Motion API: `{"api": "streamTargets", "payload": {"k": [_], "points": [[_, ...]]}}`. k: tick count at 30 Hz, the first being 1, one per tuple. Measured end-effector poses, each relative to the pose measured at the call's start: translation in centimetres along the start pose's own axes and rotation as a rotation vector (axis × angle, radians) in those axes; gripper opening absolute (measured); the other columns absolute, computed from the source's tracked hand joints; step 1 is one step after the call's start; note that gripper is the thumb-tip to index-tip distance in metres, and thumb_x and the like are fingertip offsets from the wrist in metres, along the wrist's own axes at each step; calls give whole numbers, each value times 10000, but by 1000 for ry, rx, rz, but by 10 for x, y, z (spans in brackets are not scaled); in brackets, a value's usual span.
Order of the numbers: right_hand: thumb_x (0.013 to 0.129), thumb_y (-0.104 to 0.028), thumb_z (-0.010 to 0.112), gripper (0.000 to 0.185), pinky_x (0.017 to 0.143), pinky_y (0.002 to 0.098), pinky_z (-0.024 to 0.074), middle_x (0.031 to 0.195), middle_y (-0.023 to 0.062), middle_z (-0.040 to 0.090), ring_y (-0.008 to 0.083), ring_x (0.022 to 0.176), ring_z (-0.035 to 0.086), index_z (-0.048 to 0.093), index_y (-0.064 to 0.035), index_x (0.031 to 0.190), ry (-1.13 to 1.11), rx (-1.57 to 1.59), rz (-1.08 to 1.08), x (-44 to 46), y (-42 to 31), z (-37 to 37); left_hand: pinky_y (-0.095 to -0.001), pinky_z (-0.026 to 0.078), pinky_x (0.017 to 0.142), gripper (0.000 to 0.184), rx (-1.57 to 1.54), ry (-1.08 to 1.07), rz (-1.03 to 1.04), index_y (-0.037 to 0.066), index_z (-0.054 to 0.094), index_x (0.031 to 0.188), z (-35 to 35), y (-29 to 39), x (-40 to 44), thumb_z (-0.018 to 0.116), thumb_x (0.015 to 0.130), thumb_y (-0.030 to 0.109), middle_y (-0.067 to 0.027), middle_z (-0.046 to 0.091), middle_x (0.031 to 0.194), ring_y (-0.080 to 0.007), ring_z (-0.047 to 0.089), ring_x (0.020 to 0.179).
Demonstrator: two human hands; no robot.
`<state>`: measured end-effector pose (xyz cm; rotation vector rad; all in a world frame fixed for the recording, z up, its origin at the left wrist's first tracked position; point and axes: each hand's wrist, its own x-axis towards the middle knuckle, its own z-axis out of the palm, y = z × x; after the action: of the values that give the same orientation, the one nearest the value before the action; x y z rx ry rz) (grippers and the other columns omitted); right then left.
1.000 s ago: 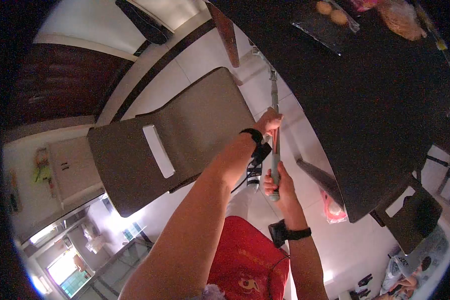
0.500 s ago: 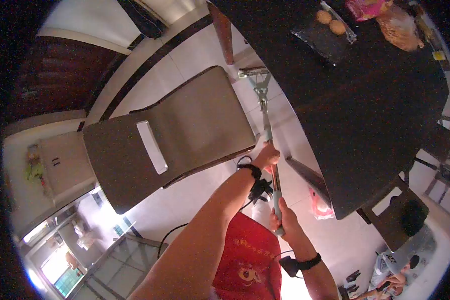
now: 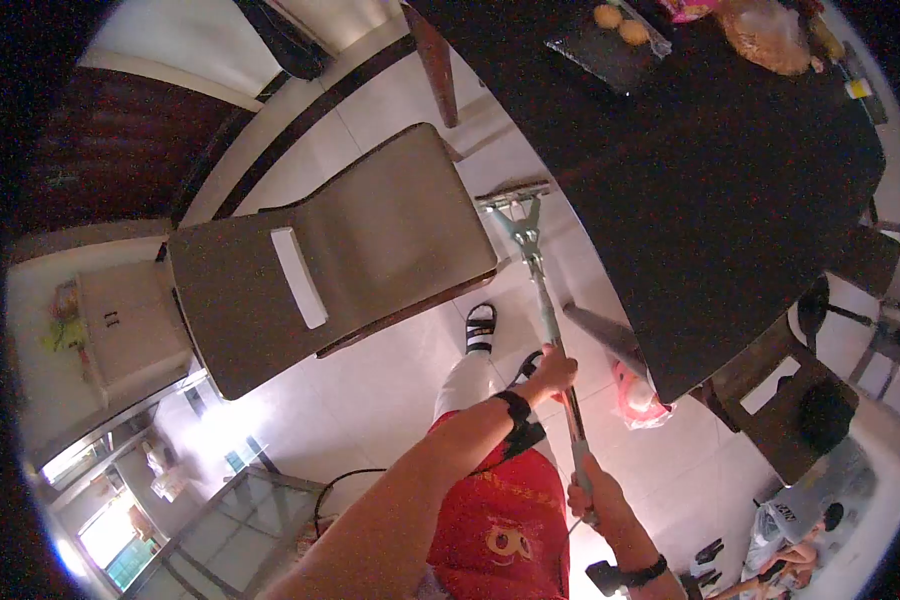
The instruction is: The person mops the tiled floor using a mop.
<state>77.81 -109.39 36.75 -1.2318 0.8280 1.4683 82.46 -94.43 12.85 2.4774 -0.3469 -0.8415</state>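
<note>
I hold a long-handled mop [image 3: 545, 300] with both hands. My left hand [image 3: 555, 372] is wrapped around the middle of its pole. Close to the pole's near end, my right hand [image 3: 600, 492] grips the grey-green handle. The wide, flat mop head [image 3: 515, 195] is at floor level, between the brown chair [image 3: 370, 230] and the dark table's edge. Each of my wrists wears a black band. A red apron [image 3: 500, 530] hangs below my arms.
On the dark table [image 3: 710, 200] are a tray with round items [image 3: 620, 25] and plastic bags. A pink bag [image 3: 638, 400] lies on the floor by a table leg. My sandalled foot [image 3: 481, 328] stands near the chair. Another person [image 3: 790, 560] sits at lower right.
The mop head has come back toward me along the floor, and both hands have shifted slightly down and right. My feet now show below the chair.
</note>
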Motion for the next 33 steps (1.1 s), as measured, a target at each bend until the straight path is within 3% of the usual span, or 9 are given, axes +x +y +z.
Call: {"api": "streamTargets", "payload": {"k": [3, 6, 9, 16, 21, 22, 24, 27, 33], "points": [[854, -517, 395, 448, 348, 214, 289, 536, 0, 392, 82, 380, 329, 427, -80, 763, 27, 77, 69, -16, 5, 1, -496, 346, 617, 100, 146, 177, -93, 118, 542, 599, 9, 28, -12, 529, 683, 170, -65, 555, 559, -284, 567, 580], [849, -523, 399, 456, 352, 213, 298, 527, -4, 391, 79, 378, 336, 427, -77, 759, 119, -155, -77, 26, 9, 15, -513, 360, 609, 104, 5, 206, 87, 123, 550, 608, 32, -25, 15, 527, 677, 196, -53, 553, 556, -299, 565, 584], [844, -535, 398, 467, 360, 212, 315, 509, -14, 384, 79, 372, 347, 429, -77, 758, -30, 39, -52, 53, -31, 27, -492, 360, 565, 121, -2, 141, -39, 125, 545, 602, 22, -72, 64, 536, 666, 228, -11, 517, 541, -251, 556, 577], [828, -573, 389, 534, 349, 266, 310, 458, -2, 372, 116, 342, 331, 448, -73, 649, -134, 115, -145, 122, -117, 51, -372, 342, 420, 171, -835, 325, 180, 138, 565, 615, -46, -189, 92, 584, 565, 300, 7, 492, 530, -193, 545, 558], [848, -517, 407, 465, 340, 241, 305, 457, -6, 357, 105, 338, 336, 427, -68, 725, -4, 27, -99, 79, -49, 22, -465, 362, 656, 112, 158, 543, 6, 135, 614, 706, 78, -136, 112, 556, 633, 196, -30, 514, 579, -280, 557, 661], [849, -515, 406, 466, 339, 243, 311, 454, -4, 357, 110, 336, 341, 431, -67, 722, 13, -1, -110, 71, -40, 25, -485, 351, 644, 74, 170, 8, -136, 139, 590, 662, 45, -104, 98, 558, 620, 192, -35, 476, 570, -280, 546, 652], [853, -516, 394, 471, 347, 252, 332, 460, -2, 367, 113, 341, 357, 439, -68, 714, 29, 47, -98, 71, -50, 40, -481, 365, 608, 49, 233, 100, 24, 122, 560, 622, -13, -104, 59, 548, 623, 169, -37, 511, 573, -249, 561, 631], [856, -514, 390, 470, 360, 248, 338, 469, -13, 371, 98, 346, 353, 446, -67, 721, 12, 44, -136, 92, -93, 57, -412, 373, 417, 89, -1119, 246, -115, 81, 543, 618, -82, -125, 44, 584, 596, 157, -26, 508, 515, -202, 566, 540], [857, -521, 378, 477, 356, 251, 325, 470, -17, 370, 92, 345, 336, 444, -72, 713, 17, 64, -81, 82, -86, 58, -448, 358, 459, 262, 89, 407, 170, 146, 492, 462, -11, -155, 82, 684, 303, 224, -5, 448, 567, -221, 494, 514]]}}
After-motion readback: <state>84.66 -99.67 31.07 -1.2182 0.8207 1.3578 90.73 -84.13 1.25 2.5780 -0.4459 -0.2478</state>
